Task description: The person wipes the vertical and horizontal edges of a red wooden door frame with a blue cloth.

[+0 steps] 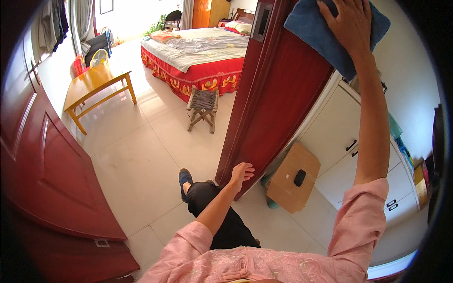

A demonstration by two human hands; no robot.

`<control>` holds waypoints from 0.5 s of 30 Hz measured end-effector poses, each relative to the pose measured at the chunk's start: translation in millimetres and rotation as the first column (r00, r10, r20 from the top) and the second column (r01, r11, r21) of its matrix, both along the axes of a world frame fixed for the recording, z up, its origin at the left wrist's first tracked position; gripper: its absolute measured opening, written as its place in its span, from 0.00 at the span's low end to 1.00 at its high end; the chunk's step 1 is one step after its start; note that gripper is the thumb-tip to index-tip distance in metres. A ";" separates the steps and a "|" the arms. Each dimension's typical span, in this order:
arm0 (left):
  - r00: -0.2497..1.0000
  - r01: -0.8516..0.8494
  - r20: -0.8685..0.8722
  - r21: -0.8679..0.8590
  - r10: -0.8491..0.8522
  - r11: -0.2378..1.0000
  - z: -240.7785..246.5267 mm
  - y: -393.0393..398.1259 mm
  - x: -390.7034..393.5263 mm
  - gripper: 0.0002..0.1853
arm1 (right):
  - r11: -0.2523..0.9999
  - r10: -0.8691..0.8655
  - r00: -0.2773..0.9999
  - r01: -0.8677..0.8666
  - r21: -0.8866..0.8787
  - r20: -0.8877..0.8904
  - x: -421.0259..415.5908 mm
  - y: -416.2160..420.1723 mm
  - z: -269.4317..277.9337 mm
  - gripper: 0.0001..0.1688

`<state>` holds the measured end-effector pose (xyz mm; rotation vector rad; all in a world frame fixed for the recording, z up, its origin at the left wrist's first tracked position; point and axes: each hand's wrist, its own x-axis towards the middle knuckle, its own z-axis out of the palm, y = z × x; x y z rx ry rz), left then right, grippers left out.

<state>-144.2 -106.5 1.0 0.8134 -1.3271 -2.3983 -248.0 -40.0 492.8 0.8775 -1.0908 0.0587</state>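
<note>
At the top right, my right hand (348,26) is spread flat over a blue cloth (308,26), pressing it against the upper part of a dark red wooden door frame (272,81). One corner of the cloth hangs down past the frame's edge. My left hand (242,174) is empty, held low in front of the same frame with its fingers loosely bent. Whether it touches the wood I cannot tell. A metal strike plate (262,22) is set into the frame's left side.
A dark red door (53,141) stands swung in at the left. Beyond the doorway are a wooden table (95,79), a folding stool (203,100) and a bed (198,53). To the right, a cardboard sheet (290,184) bearing a black object lies before white cabinets (329,123).
</note>
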 end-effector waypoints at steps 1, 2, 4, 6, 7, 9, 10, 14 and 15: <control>1.000 0.008 -0.004 -0.010 -0.009 1.000 -0.1 -0.4 -0.2 0.21 | 0.999 0.052 0.998 -0.051 -0.019 0.034 -4.0 -3.7 6.8 0.18; 1.000 0.020 -0.009 -0.021 -0.020 1.000 -0.8 -1.3 1.1 0.22 | 0.994 0.101 0.993 -0.099 -0.041 0.065 -7.4 -6.3 11.9 0.19; 1.000 0.004 -0.012 -0.007 -0.004 1.000 1.5 1.6 0.8 0.20 | 0.978 0.210 0.973 -0.207 -0.040 0.092 -8.6 -14.4 9.0 0.18; 1.000 0.008 -0.001 -0.004 -0.008 1.000 9.4 3.3 2.8 0.19 | 0.966 0.257 0.961 -0.254 -0.042 0.100 -6.6 -15.5 -0.4 0.17; 1.000 0.013 0.016 0.006 -0.013 1.000 11.1 3.9 2.9 0.19 | 0.966 0.257 0.961 -0.254 -0.043 0.099 -5.0 -14.4 -7.5 0.17; 1.000 0.015 -0.006 0.000 -0.015 1.000 10.7 2.6 6.3 0.18 | 0.961 0.275 0.955 -0.273 -0.036 0.109 -2.5 -14.2 -23.7 0.16; 1.000 0.017 -0.013 -0.007 -0.017 1.000 9.3 2.4 5.3 0.18 | 0.959 0.283 0.952 -0.282 -0.025 0.116 -2.1 -12.5 -31.6 0.16; 0.999 0.033 -0.026 0.004 -0.033 0.999 7.7 5.1 0.9 0.19 | 0.951 0.299 0.937 -0.309 0.026 0.180 1.3 -2.3 -70.0 0.12; 0.999 0.027 -0.035 0.004 -0.027 1.000 8.2 4.6 2.1 0.19 | 0.951 0.289 0.934 -0.306 0.051 0.211 -3.1 -2.2 -83.8 0.13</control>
